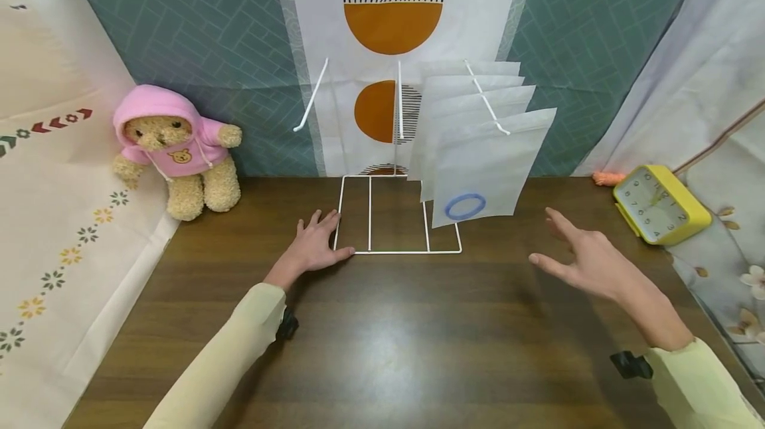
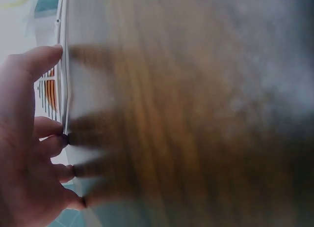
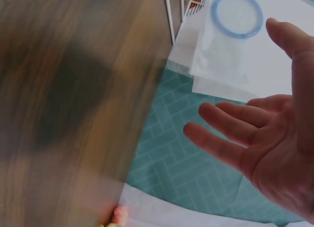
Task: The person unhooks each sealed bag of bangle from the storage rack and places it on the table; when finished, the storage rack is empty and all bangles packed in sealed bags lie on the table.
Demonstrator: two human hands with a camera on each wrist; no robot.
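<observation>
A white wire rack (image 1: 409, 252) with three prongs stands at the back of the table. From its right prong hang several translucent white bags (image 1: 484, 150), one behind another. Low in the front bag shows a blue ring (image 1: 465, 206). My left hand (image 1: 313, 243) rests at the left front corner of the rack's base, fingers spread and thumb along the front wire; in the left wrist view its fingertips meet the base and tabletop. To the right of the bags, my right hand (image 1: 588, 256) is held above the table with fingers extended, holding nothing.
A teddy bear (image 1: 179, 150) in a pink hoodie sits at the back left. At the right stand a yellow alarm clock (image 1: 662, 205) and a small orange object (image 1: 607, 178). Patterned cloths hang behind and beside the brown table (image 1: 382, 336).
</observation>
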